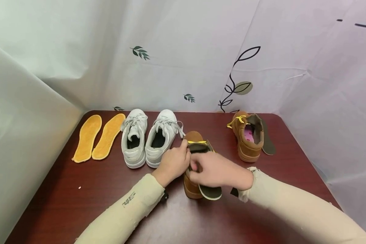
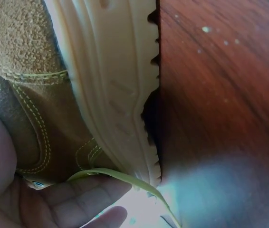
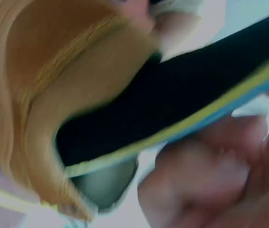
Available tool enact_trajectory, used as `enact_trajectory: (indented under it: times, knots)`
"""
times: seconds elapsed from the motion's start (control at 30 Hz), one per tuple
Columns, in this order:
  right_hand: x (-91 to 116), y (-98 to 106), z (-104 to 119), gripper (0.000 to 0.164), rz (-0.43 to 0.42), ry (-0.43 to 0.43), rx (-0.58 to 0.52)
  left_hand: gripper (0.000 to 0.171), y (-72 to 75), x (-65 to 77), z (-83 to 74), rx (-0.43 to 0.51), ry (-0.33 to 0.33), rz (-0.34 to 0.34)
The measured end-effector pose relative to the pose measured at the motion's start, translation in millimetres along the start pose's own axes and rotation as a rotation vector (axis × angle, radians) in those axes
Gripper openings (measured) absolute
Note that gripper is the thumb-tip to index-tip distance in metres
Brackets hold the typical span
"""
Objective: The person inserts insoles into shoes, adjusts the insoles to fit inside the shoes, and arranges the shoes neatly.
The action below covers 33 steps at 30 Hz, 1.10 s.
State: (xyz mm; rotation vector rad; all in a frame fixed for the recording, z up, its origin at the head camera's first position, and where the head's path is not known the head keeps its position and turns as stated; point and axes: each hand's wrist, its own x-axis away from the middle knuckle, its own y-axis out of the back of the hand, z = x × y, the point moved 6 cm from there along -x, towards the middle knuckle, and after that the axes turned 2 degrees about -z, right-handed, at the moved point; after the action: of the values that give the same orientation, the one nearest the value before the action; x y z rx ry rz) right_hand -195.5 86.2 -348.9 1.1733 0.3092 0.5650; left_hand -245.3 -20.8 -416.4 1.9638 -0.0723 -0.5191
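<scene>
A brown suede shoe (image 1: 192,189) with yellow laces stands at the table's middle, heel toward me. My left hand (image 1: 174,161) grips its left side near the opening; the left wrist view shows fingers (image 2: 80,199) along the upper beside a lace. Over the shoe's opening is my right hand (image 1: 219,169), fingers curled at a dark insole (image 1: 212,193) with a pale edge. The insole's rounded end juts out below the hand. In the right wrist view, the insole (image 3: 182,99) slants out of the shoe (image 3: 77,80), and the blurred fingers overlap its yellow-and-blue edge.
Two yellow insoles (image 1: 88,137) lie at the table's left. Beside them stands a pair of white sneakers (image 1: 135,157). The other brown shoe (image 1: 248,150), pink inside, is at back right with a dark insole (image 1: 268,140) next to it. White curtains (image 1: 183,61) enclose the table.
</scene>
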Motion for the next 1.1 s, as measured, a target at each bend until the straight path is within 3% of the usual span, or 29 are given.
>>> enact_trajectory:
  times: [0.1, 0.17, 0.3, 0.47, 0.57, 0.73, 0.93, 1.1]
  knots:
    - [-5.6, 2.3, -6.9, 0.034, -0.076, -0.087, 0.159, 0.014, 0.9, 1.0, 1.3, -0.006, -0.002, -0.012]
    - [-7.9, -0.3, -11.2, 0.049, -0.069, -0.130, 0.287, 0.014, 1.6, 0.8, 1.0, -0.003, -0.003, -0.009]
    - [-11.0, -6.9, -14.4, 0.071, 0.007, -0.153, 0.444, 0.015, 1.8, 0.6, 1.4, -0.001, 0.007, 0.003]
    - [-10.5, -10.6, -17.7, 0.077, 0.151, -0.159, 0.471, 0.015, 1.5, 0.6, 0.7, 0.003, 0.007, 0.015]
    - [-8.5, -10.1, -20.0, 0.075, 0.233, -0.142, 0.435, 0.015, 1.5, 0.6, 0.5, 0.006, 0.007, 0.018]
    - [-1.1, 0.5, -23.4, 0.048, 0.287, -0.129, 0.355, 0.015, 1.2, 0.0, 0.8, 0.001, 0.005, 0.017]
    - [7.2, 11.6, -22.2, 0.021, 0.236, -0.074, 0.304, 0.016, -0.1, -0.2, 1.4, -0.010, 0.014, 0.021]
    - [9.6, 16.9, -18.5, 0.023, 0.165, -0.002, 0.245, 0.016, -0.3, 0.1, 0.8, -0.009, 0.023, 0.017]
